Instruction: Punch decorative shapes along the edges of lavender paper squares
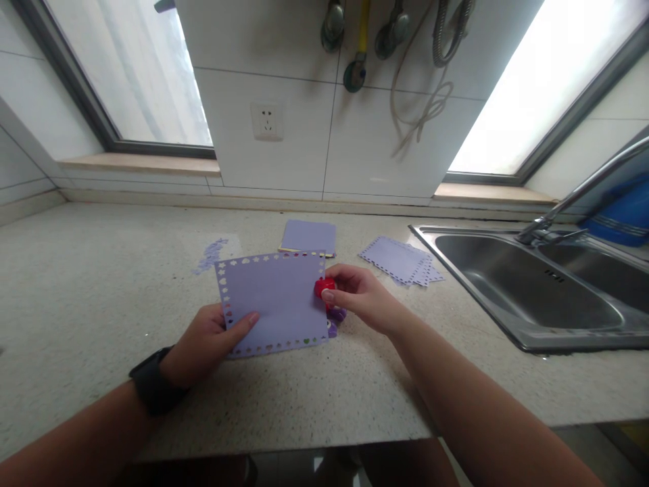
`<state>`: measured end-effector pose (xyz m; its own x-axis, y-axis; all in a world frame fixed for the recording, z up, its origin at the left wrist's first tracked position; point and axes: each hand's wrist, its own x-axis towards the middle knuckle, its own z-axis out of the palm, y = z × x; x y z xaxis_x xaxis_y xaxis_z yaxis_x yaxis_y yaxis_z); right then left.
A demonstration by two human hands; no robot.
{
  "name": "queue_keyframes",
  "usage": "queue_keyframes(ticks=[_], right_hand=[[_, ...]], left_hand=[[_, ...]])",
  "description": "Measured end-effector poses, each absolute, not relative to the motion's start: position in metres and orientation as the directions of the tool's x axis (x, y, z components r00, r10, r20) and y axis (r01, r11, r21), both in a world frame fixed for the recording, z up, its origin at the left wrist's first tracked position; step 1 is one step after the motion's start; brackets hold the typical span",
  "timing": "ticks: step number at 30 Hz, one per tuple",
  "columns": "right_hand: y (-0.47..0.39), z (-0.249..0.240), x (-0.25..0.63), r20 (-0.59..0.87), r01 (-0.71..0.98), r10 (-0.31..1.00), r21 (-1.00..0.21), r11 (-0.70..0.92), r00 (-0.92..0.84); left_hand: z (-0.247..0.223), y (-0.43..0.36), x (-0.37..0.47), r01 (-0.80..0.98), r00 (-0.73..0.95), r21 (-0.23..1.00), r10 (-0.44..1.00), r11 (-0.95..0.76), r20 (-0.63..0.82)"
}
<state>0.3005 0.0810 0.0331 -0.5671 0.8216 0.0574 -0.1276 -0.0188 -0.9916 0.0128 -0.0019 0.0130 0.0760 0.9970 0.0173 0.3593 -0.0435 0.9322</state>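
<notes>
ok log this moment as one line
left hand: holding purple sheet | right hand: holding red punch at sheet's right edge | punched sheets: beside sink

The widest free stretch of the bench (91, 284) lies to the left, with a scatter of purple cuttings (209, 257) in it, beyond the left fingers (247, 322). The held purple sheet (278, 294) bars a straight low reach from the front to the purple stack (309, 235) behind it, and the red punch (322, 287) at the right fingers (345, 272) obstructs the sheet's right edge. A passage opens between that stack and the loose punched sheets (395, 257); a narrow strip separates these from the sink rim (474, 282). The right forearm (456, 385) crosses the front-right approach.
</notes>
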Motion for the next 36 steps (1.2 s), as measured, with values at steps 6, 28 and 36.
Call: queue_keyframes(ticks=[6,28,36], right_hand=[[0.084,0.03,0.305,0.233,-0.144,0.779,-0.973,0.183,-0.582],[0.055,0.055,0.306,0.826,-0.049,0.359,-0.419,0.907,-0.434],[0.046,0.061,0.307,0.854,-0.057,0.295,-0.351,0.935,-0.429]], left_hand=[[0.008,0.002,0.011,0.418,0.112,0.887,0.98,-0.197,0.165],[0.025,-0.021,0.002,0.791,0.202,0.168,0.51,-0.589,0.836],[0.041,-0.02,0.003,0.826,0.151,0.178,0.514,-0.535,0.844]])
